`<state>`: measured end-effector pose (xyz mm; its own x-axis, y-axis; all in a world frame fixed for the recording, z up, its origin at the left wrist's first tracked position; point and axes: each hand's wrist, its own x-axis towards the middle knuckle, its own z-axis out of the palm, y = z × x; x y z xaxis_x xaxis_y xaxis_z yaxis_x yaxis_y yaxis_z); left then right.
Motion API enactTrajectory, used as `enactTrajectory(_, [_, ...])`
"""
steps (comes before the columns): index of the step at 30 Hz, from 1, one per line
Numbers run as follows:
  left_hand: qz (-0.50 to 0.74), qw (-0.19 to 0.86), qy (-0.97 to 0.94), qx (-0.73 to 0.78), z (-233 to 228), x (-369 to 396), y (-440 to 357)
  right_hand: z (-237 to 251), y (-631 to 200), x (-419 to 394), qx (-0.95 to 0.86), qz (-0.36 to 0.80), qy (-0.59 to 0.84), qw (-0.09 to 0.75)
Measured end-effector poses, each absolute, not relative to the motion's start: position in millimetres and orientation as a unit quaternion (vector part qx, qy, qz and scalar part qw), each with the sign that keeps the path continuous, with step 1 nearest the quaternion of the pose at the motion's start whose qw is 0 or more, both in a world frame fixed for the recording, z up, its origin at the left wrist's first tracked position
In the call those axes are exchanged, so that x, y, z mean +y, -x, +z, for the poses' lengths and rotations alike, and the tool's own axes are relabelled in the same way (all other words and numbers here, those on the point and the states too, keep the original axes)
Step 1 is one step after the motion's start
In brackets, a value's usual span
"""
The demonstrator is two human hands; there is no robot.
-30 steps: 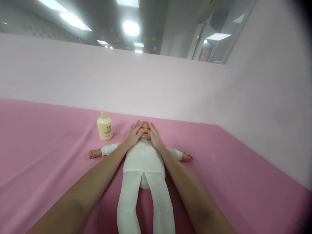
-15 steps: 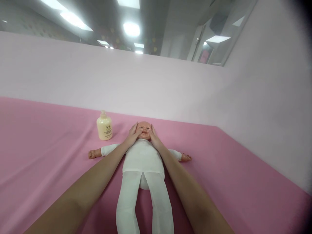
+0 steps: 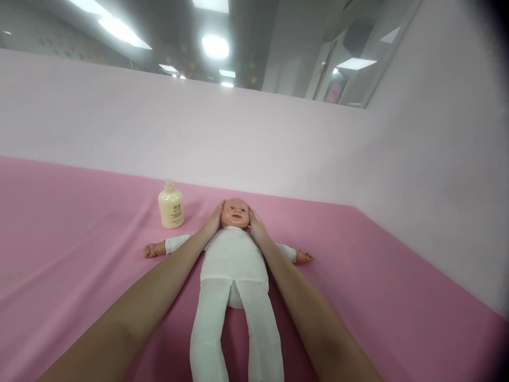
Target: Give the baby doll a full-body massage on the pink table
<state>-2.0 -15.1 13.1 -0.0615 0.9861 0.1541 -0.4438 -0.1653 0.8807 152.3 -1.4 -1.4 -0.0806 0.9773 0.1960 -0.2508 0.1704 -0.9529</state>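
Bright, even overhead light from glaring ceiling panels (image 3: 215,45); soft focus, dark warped corners.

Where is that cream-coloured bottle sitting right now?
In the head view, the cream-coloured plastic pump bottle stands upright on the pink cloth-covered table, left of the white-clothed baby doll, just beyond the left hand cupping its head.

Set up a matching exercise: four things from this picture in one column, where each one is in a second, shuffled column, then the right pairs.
Things:
1. left hand
2. right hand
3. lotion bottle
4. doll

Places:
A. standing upright on the pink sheet, beside the doll's head
B. lying on its back, arms spread, in white clothes
C. against the side of the doll's head nearer the bottle
D. against the side of the doll's head away from the bottle

Pairs: 1-C, 2-D, 3-A, 4-B
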Motion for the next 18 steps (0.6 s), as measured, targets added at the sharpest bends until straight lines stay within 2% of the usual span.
enactTrajectory(8, [0.658, 0.575, -0.366, 0.319, 12, -16, 1, 21, -150, -26, -0.499, 0.55, 0.378, 0.554])
enactTrajectory(12, [0.65, 0.591, -0.373, 0.299, 10, -18, 3, 17, -150, -23, -0.47, 0.55, 0.384, 0.574])
enactTrajectory(18, [0.656, 0.558, -0.381, 0.337, 13, -19, 4, 16, -148, -21, -0.483, 0.56, 0.359, 0.569])
